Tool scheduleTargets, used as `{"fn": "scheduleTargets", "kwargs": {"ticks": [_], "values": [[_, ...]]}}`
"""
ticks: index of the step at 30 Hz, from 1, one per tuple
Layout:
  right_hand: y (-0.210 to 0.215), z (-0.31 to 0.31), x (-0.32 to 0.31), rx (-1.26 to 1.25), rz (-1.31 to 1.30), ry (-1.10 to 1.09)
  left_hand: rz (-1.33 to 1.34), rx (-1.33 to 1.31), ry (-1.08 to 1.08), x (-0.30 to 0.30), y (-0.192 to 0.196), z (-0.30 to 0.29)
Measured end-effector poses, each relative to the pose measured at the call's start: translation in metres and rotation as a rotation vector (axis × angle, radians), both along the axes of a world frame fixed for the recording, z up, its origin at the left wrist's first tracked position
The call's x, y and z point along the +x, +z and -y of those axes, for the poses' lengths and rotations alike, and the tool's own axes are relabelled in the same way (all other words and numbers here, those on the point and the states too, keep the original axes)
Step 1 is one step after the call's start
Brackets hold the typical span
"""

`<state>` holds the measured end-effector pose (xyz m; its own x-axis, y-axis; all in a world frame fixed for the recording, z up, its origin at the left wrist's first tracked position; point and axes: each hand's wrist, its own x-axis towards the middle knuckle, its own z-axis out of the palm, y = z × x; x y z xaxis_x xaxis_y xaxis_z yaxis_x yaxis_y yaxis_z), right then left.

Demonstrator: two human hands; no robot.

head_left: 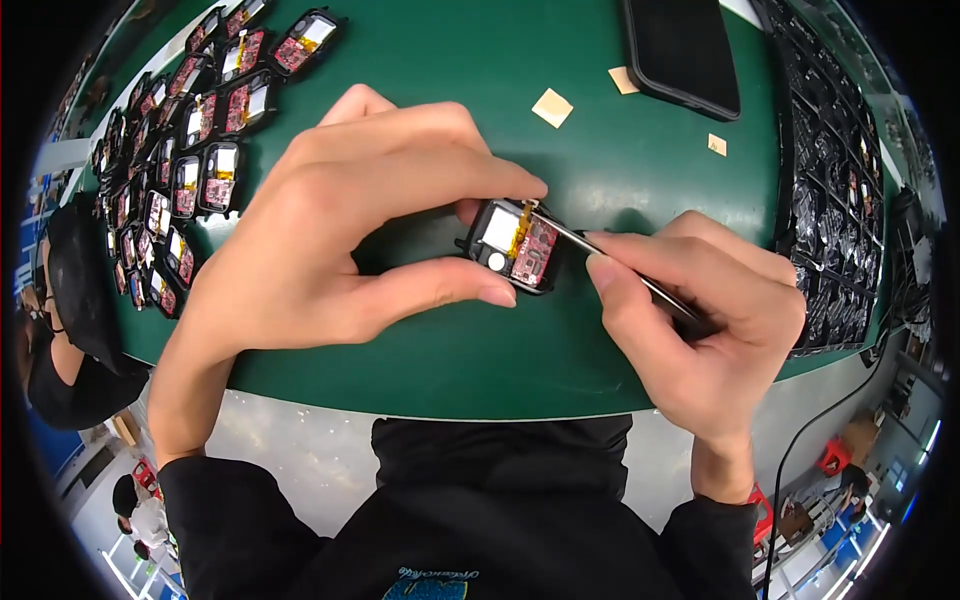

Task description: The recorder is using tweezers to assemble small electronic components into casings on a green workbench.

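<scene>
My left hand (370, 215) grips a small black device housing (477, 236) between thumb and fingers, just above the green table. Inside the housing show a red circuit board (534, 254), a silver-white battery block (499, 229), a yellow flex strip (521, 228) and a round white part. In my right hand (700, 310), closed like on a pen, is a pair of dark metal tweezers (640, 277). Their tip meets the upper end of the yellow strip, near my left index fingertip. Whether the tip pinches anything is too small to tell.
Many similar opened housings (220, 178) lie in rows at the left of the green table (420, 385). A black phone (684, 55) and small beige squares (552, 108) lie at the back. A black compartment tray (832, 190) stands at right. Another person (85, 310) sits at far left.
</scene>
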<state>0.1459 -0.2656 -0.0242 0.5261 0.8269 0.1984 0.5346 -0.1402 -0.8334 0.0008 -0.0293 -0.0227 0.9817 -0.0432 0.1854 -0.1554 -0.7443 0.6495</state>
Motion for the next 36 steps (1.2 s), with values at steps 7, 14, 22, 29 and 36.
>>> {"fn": "scheduleTargets", "kwargs": {"ticks": [7,14,22,29,36], "values": [[-0.001,-0.001,0.0,0.029,0.007,-0.014,0.026,0.027,-0.03,0.002,0.0,-0.003],[-0.009,0.001,-0.003,0.115,0.214,-0.016,0.032,0.03,0.018,0.003,0.0,-0.002],[-0.014,-0.001,-0.004,0.167,0.309,-0.021,0.057,0.062,-0.011,0.004,0.001,-0.003],[-0.004,0.0,-0.001,0.1,0.168,0.022,-0.04,0.004,-0.064,0.003,0.004,-0.018],[-0.001,0.003,0.002,0.036,0.043,0.059,-0.106,-0.047,-0.12,0.005,0.004,-0.023]]}}
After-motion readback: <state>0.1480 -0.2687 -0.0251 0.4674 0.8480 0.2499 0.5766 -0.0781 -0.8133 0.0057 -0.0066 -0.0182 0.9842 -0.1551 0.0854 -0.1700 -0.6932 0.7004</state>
